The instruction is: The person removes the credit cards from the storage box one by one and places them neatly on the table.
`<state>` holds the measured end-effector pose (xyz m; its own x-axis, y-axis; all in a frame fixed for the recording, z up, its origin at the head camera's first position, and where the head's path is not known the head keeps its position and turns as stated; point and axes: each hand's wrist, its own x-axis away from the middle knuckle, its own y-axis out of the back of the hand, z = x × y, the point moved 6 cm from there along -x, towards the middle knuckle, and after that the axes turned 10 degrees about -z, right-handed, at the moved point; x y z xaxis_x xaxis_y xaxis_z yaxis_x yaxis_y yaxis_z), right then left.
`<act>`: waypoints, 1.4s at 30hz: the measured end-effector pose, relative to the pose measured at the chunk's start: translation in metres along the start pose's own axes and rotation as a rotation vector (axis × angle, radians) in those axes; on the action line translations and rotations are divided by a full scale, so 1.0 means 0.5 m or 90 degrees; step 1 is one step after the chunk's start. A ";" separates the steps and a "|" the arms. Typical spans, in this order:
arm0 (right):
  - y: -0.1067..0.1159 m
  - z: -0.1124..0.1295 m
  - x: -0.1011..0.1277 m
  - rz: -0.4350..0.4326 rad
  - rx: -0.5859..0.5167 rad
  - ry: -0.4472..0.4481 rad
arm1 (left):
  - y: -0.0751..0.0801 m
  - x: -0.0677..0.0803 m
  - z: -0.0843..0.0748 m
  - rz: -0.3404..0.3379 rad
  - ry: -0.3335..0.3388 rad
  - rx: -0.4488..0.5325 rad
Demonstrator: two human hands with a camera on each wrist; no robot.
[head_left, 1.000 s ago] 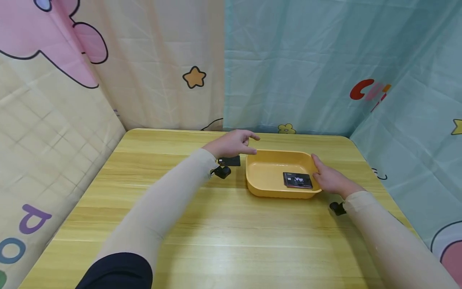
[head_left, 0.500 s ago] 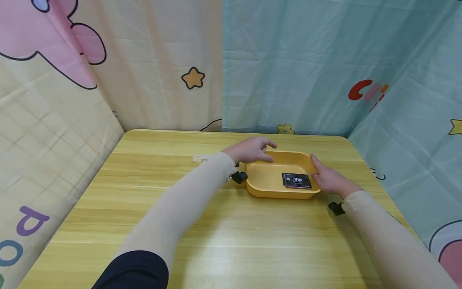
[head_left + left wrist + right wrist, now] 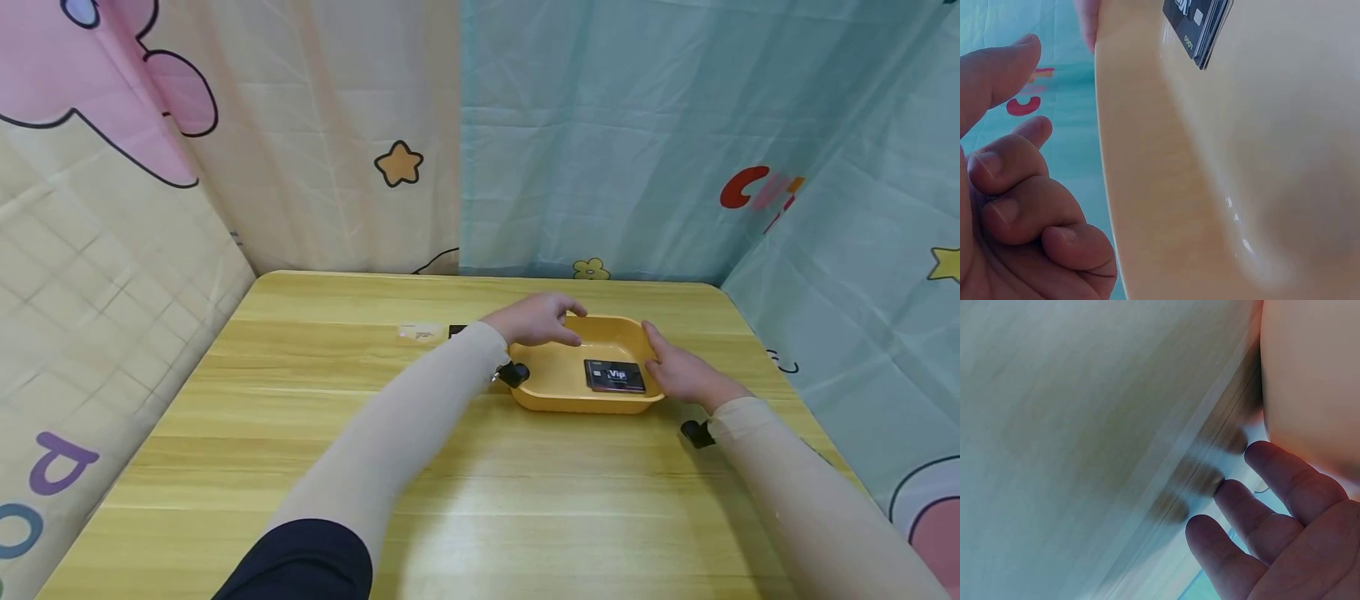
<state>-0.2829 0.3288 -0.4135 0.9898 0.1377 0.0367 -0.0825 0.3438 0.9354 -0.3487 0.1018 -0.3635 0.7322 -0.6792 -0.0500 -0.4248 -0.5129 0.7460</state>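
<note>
A yellow tray sits on the wooden table right of centre, with a small stack of black cards marked "Vip" lying in its right part. My left hand hovers over the tray's far left rim, fingers loosely curled and holding nothing. In the left wrist view those fingers hang beside the tray wall, and the black cards show at the top. My right hand rests against the tray's right rim. Its straight fingers lie next to the tray's outer wall.
On the table left of the tray lie a black card, partly hidden by my left sleeve, and a pale card. Patterned curtains close in the back and both sides. The near half of the table holds only my arms.
My left hand has moved right, from above the black card on the table to over the tray's left rim. The right hand stays at the right rim.
</note>
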 end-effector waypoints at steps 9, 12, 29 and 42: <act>-0.003 0.000 0.000 0.000 -0.003 -0.005 | -0.026 -0.017 0.004 0.010 0.016 0.012; -0.003 0.002 0.000 0.001 -0.003 -0.002 | -0.032 -0.021 0.005 0.009 0.025 0.013; -0.002 0.015 0.002 -0.005 -0.003 0.004 | -0.097 -0.046 0.028 0.048 0.066 0.005; 0.004 0.013 0.003 0.000 0.003 -0.004 | -0.139 -0.046 0.036 0.108 0.135 -0.035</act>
<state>-0.2810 0.3237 -0.4096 0.9906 0.1312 0.0384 -0.0813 0.3394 0.9371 -0.3455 0.1436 -0.4261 0.7503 -0.6252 0.2150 -0.5259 -0.3674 0.7671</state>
